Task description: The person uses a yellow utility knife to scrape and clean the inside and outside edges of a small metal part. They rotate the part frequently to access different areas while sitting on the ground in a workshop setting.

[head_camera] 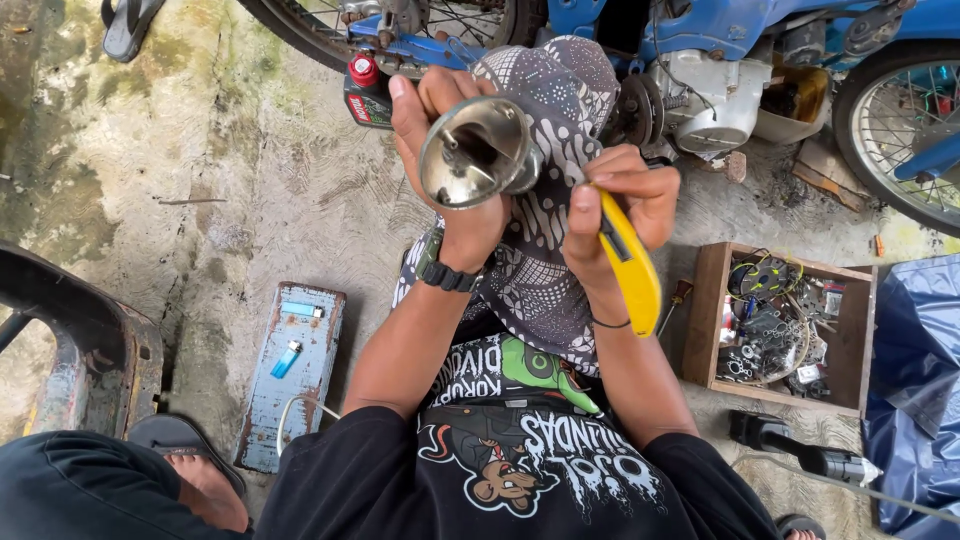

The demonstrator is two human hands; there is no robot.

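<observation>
My left hand (440, 150) grips a shiny metal funnel-shaped part (478, 152), its open mouth turned toward me. My right hand (620, 205) holds a yellow utility knife (630, 262) close beside that part, the tip near its rim. Both hands hover above a patterned black-and-white cloth (545, 260) draped over my lap. A dark watch (445, 272) sits on my left wrist and a thin band circles my right wrist.
A blue motorcycle (700, 50) stands ahead on rough concrete, a red-capped oil bottle (362, 88) by its wheel. A wooden box of small parts (780, 325) lies right, a black power tool (800, 455) below it. A blue board (290, 375) with a lighter lies left.
</observation>
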